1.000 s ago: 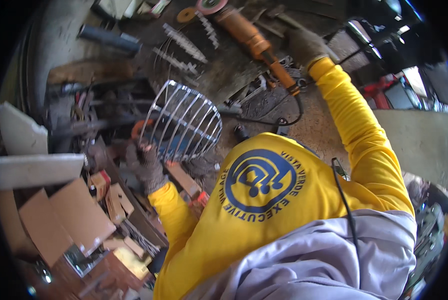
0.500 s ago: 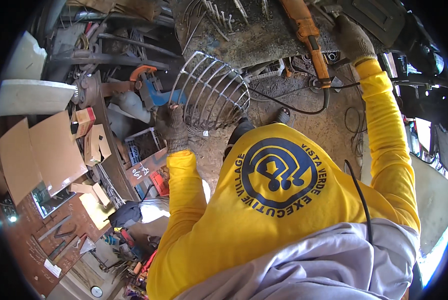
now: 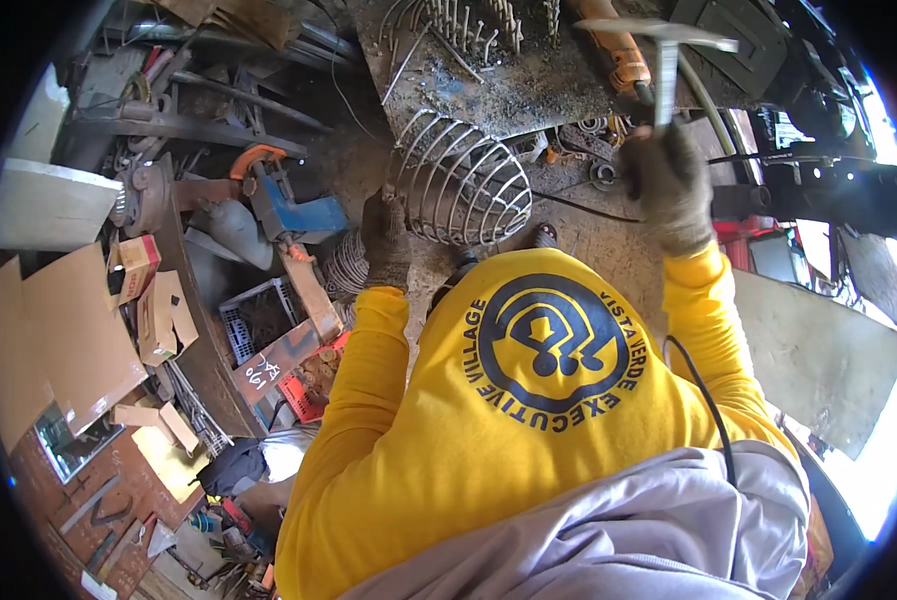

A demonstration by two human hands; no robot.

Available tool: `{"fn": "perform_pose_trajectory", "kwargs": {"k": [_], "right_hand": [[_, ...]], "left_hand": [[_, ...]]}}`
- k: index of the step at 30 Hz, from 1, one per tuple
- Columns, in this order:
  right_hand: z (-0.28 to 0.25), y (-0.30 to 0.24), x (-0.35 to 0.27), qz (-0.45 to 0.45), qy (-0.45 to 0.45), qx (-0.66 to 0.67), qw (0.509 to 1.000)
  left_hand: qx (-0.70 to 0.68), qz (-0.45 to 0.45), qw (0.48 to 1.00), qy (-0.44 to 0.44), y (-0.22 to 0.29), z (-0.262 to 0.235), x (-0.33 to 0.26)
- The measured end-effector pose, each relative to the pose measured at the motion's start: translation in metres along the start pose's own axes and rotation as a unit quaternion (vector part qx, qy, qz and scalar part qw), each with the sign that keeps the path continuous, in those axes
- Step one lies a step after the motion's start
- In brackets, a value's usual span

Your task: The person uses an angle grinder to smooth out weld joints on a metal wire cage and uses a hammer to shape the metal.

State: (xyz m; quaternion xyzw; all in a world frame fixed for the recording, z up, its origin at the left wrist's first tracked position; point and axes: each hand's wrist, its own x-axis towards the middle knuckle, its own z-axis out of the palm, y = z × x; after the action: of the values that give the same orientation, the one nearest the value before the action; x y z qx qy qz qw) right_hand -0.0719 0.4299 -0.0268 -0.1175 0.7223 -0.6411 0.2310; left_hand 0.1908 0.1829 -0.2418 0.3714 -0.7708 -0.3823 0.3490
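My left hand (image 3: 385,245), in a brown knit glove, is closed on the left rim of a wire cage (image 3: 469,185). The cage is a rounded, basket-like frame of welded metal bars, held tilted at the near edge of the worktable (image 3: 559,108). My right hand (image 3: 674,190), gloved too and slightly blurred, grips the handle of a chipping hammer (image 3: 666,75). The hammer stands upright, its long slim head above the table's right part, apart from the cage. Beyond it lies an orange corded power tool (image 3: 624,62) on the table.
Short metal rods (image 3: 469,30) stand on the table's far side. To the left are a blue clamp-like tool (image 3: 304,205), a coil of wire (image 3: 345,265) and cardboard boxes (image 3: 79,330). A black cable (image 3: 589,208) runs below the table edge.
My right hand has come nearer from the orange tool and now holds the hammer up. The cage in my left hand has shifted right and turned. My view has shifted slightly.
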Motion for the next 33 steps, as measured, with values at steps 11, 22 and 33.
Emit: {"fn": "perform_pose_trajectory", "kwargs": {"k": [11, 22, 33], "right_hand": [[0.079, 0.036, -0.039, -0.092, -0.074, -0.301, 0.946], [0.121, 0.004, -0.041, -0.189, -0.023, -0.332, 0.924], [0.121, 0.021, -0.029, -0.203, 0.006, -0.346, 0.916]], "left_hand": [[0.027, -0.04, 0.985, -0.163, 0.003, -0.001, 0.036], [0.057, -0.063, 0.978, -0.192, 0.001, -0.002, 0.034], [-0.037, -0.053, 0.984, -0.167, -0.01, 0.007, 0.032]]}}
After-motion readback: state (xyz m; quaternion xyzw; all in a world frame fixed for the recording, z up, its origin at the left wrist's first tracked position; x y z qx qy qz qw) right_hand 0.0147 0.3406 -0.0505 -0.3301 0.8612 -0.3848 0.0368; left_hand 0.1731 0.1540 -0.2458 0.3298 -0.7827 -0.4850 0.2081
